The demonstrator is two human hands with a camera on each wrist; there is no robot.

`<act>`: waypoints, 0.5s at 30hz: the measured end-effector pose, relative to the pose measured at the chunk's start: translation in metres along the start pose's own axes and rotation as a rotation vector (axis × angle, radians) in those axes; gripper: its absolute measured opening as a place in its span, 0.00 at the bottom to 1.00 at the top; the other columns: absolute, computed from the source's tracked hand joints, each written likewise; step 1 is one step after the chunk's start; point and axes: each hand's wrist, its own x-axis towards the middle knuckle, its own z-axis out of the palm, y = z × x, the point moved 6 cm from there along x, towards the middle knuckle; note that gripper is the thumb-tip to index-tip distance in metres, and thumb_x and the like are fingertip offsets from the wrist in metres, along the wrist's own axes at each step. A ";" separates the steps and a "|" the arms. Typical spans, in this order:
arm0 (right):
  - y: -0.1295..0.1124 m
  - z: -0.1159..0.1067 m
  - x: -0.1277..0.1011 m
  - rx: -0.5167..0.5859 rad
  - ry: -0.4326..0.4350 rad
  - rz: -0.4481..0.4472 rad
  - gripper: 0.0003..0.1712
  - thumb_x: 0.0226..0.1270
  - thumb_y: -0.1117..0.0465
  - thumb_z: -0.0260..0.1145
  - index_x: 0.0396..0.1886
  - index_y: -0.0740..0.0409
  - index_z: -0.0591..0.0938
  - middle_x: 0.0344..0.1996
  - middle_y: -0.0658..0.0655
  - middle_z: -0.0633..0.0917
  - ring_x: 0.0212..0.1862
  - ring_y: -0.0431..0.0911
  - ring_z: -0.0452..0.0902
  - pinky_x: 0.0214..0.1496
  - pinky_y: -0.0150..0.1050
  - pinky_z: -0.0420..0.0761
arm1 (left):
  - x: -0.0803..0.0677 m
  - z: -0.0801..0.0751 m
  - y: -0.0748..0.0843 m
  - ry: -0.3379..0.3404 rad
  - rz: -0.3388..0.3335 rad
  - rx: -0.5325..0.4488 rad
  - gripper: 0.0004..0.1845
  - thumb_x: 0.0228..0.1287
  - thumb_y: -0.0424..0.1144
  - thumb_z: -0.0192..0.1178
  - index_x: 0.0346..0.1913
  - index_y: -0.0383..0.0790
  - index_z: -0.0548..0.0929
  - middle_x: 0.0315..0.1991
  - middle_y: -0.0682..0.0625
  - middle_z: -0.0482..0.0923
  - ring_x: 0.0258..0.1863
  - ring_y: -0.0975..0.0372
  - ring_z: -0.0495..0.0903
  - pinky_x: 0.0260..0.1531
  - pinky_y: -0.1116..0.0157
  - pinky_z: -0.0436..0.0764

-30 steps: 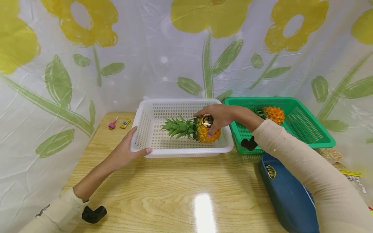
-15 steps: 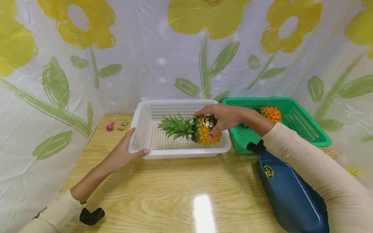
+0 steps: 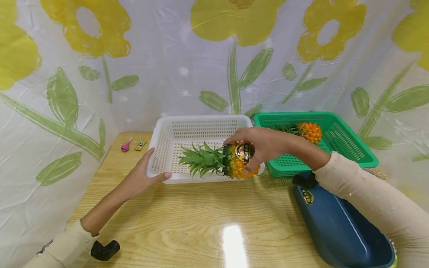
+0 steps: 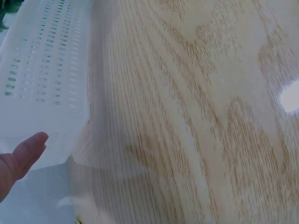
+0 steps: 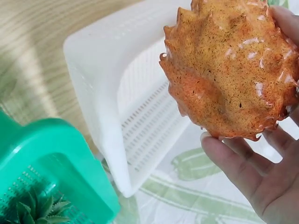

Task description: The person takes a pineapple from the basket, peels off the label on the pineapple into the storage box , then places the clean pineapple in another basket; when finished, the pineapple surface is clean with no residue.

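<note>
My right hand (image 3: 264, 145) holds a small pineapple (image 3: 238, 167) by its orange body, thumb on the near side and fingers on the far side. The fruit lies sideways, its green crown pointing left and a dark label (image 3: 244, 152) facing up. It overlaps the near rim of the white plastic basket (image 3: 197, 120). In the right wrist view the spiky base of the pineapple (image 5: 229, 74) faces the camera above the basket's end. My left hand (image 3: 139, 180) grips the basket's near left corner, thumb (image 4: 30, 149) along the front and fingers at the left side.
A green basket (image 3: 355, 154) with another pineapple (image 3: 310, 132) stands against the white one's right. In front of it lies a deep blue container (image 3: 345, 227). A lollipop (image 3: 125, 146) and a small yellow packet (image 3: 140, 144) sit at the back left. A flowered curtain hangs behind.
My right hand has lifted the pineapple and brought it nearer, from inside the white basket to over its near rim. The left hand keeps its place on the basket.
</note>
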 end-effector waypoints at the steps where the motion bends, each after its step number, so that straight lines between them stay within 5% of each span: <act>1: -0.001 0.001 -0.002 -0.006 0.001 0.004 0.49 0.53 0.46 0.79 0.74 0.46 0.70 0.57 0.52 0.76 0.39 0.45 0.69 0.41 0.43 0.72 | 0.001 0.000 0.000 0.004 0.010 -0.005 0.58 0.64 0.53 0.68 0.80 0.37 0.39 0.72 0.29 0.58 0.64 0.39 0.71 0.62 0.40 0.71; 15: -0.020 0.008 -0.027 -0.054 0.035 0.014 0.48 0.50 0.43 0.80 0.72 0.40 0.71 0.56 0.47 0.76 0.37 0.43 0.69 0.38 0.42 0.70 | 0.002 0.002 0.003 -0.001 0.032 -0.037 0.55 0.64 0.50 0.69 0.80 0.38 0.42 0.68 0.31 0.63 0.61 0.41 0.75 0.58 0.45 0.75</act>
